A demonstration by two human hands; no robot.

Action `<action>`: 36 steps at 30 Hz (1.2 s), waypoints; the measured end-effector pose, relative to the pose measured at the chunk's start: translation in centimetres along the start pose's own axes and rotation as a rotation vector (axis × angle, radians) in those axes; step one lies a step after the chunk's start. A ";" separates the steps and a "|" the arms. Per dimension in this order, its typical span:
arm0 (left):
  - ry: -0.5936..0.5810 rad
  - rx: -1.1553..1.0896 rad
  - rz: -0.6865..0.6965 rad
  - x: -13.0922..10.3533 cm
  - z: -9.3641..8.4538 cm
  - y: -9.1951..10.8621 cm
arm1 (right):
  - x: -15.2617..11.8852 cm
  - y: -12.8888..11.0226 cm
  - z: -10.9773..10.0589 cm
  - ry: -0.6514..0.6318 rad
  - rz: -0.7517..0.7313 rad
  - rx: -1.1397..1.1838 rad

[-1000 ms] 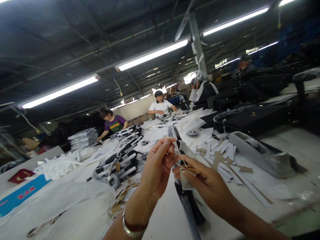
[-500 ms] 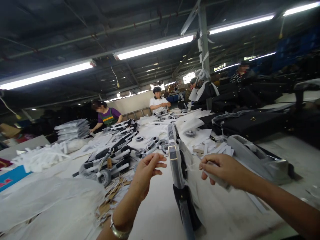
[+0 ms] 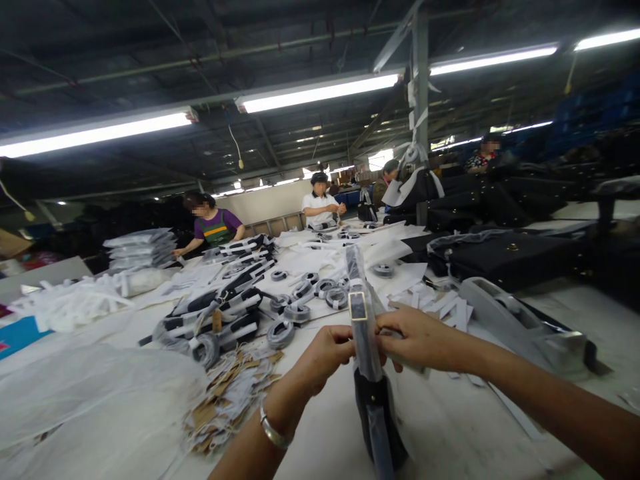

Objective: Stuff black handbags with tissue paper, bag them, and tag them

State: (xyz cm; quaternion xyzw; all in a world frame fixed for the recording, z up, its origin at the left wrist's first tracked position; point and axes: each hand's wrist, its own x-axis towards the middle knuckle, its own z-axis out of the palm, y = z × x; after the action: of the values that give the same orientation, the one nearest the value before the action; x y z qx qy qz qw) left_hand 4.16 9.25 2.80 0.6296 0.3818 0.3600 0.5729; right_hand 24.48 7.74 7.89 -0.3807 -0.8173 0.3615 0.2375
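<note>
A black bag [image 3: 365, 407] stands on edge on the table in front of me. Clear plastic covers its strap [image 3: 369, 350], which has a gold rectangular buckle [image 3: 358, 307]. My left hand [image 3: 325, 357], with a silver bangle on the wrist, pinches the strap's left edge just below the buckle. On the other side, my right hand [image 3: 417, 337] is closed, its fingertips against the strap. A pale grey thing [image 3: 417, 367] shows under that palm; its kind is unclear. Part of the right fingers is hidden behind the strap.
Several grey coils [image 3: 281, 333] and a pile of wrapped black straps [image 3: 225, 313] lie ahead and left. Cardboard tags [image 3: 225, 400] are heaped near my left arm. A grey tape dispenser [image 3: 525, 327] sits right, before black bags [image 3: 500, 257]. Co-workers [image 3: 217, 227] are across the table.
Both hands have moved inward from either side of the bag to its strap. The left fingers, spread before, now pinch the strap edge. The pale grey thing stays in my right hand.
</note>
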 end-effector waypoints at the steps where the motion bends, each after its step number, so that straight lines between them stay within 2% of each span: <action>1: 0.016 -0.015 -0.006 -0.1 -0.3 -0.2 | -0.2 0.0 0.0 -0.005 -0.010 0.010; 5: 0.062 -0.121 -0.047 -1.6 -1.7 -1.2 | -1.6 0.7 -0.2 0.021 0.032 0.070; 10: 0.089 -0.329 -0.080 -5.1 -2.5 -1.7 | -4.2 2.1 0.0 0.072 0.080 -0.036; 12: 0.071 -0.431 -0.063 -6.2 -2.1 -1.7 | -5.1 2.7 0.4 0.109 0.059 -0.038; 15: 0.092 -0.601 0.046 -7.0 -0.8 -1.5 | -6.1 3.4 1.3 0.284 0.067 -0.006; 19: 0.208 -0.664 0.187 -6.5 0.9 -1.2 | -6.1 3.7 3.1 0.536 0.062 0.274; 21: 0.254 -0.603 0.191 -6.1 1.5 -1.1 | -5.6 3.4 4.1 0.567 -0.017 0.419; 23: 0.279 -0.521 0.185 -5.8 2.0 -1.1 | -5.1 2.7 4.7 0.533 -0.096 0.435; 26: 0.296 -0.406 0.194 -5.6 2.5 -0.8 | -4.5 1.0 4.8 0.477 -0.136 0.211; 29: 0.320 -0.298 0.231 -5.7 2.9 -0.3 | -4.0 -0.4 4.2 0.479 -0.096 -0.066; 32: 0.367 -0.220 0.291 -5.9 3.3 0.4 | -3.5 -1.1 3.6 0.449 -0.061 -0.251; 36: 0.399 -0.127 0.347 -6.2 3.9 1.3 | -2.7 -1.8 3.5 0.386 -0.117 -0.561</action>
State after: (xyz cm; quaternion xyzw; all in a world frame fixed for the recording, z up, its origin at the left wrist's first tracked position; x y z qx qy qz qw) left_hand 4.89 1.90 3.69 0.5651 0.3502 0.5930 0.4543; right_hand 23.00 3.36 6.79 -0.4453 -0.8452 0.0298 0.2942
